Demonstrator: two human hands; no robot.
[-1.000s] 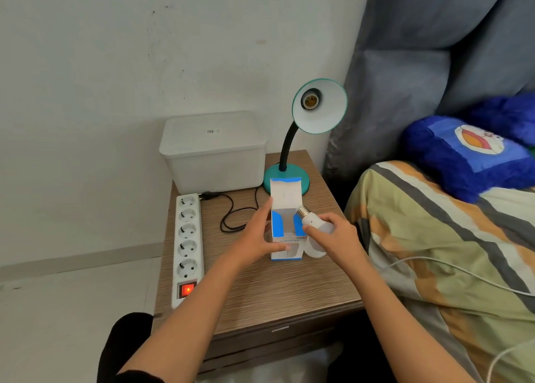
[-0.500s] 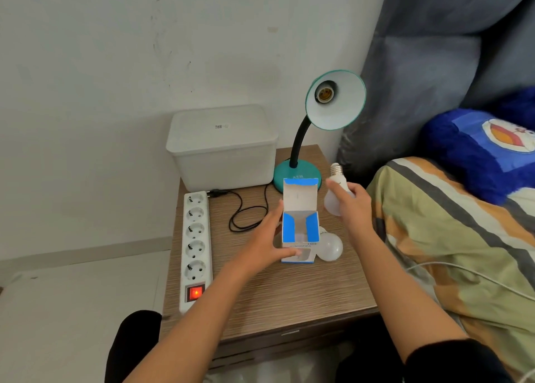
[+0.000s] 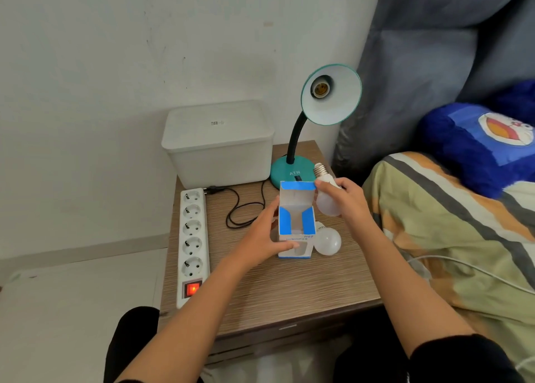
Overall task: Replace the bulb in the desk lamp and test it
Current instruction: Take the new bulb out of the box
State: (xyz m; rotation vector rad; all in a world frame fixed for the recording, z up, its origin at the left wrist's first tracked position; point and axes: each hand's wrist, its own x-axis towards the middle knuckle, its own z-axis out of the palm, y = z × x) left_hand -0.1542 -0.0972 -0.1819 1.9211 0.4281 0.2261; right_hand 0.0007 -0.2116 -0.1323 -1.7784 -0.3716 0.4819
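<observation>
A teal desk lamp (image 3: pixel 292 171) stands at the back of the wooden bedside table (image 3: pixel 289 293). Its shade (image 3: pixel 338 98) faces me and the socket (image 3: pixel 320 88) inside holds no bulb. My right hand (image 3: pixel 347 200) grips a white bulb (image 3: pixel 325 200) with its screw base pointing up, in front of the lamp's base. My left hand (image 3: pixel 265 235) holds an open blue and white box (image 3: pixel 296 223) upright on the table. A second white bulb (image 3: pixel 328 240) lies on the table just right of the box.
A white power strip (image 3: pixel 192 243) with a lit red switch (image 3: pixel 192 289) lies along the table's left edge, with the lamp's black cord (image 3: pixel 246 209) plugged into it. A white plastic bin (image 3: pixel 218 142) stands behind. A bed with a striped blanket (image 3: pixel 451 238) lies to the right.
My right hand drew the bulb out of the box and lifted it up toward the lamp's base. The second bulb behind the box came into sight. My left hand stayed on the box.
</observation>
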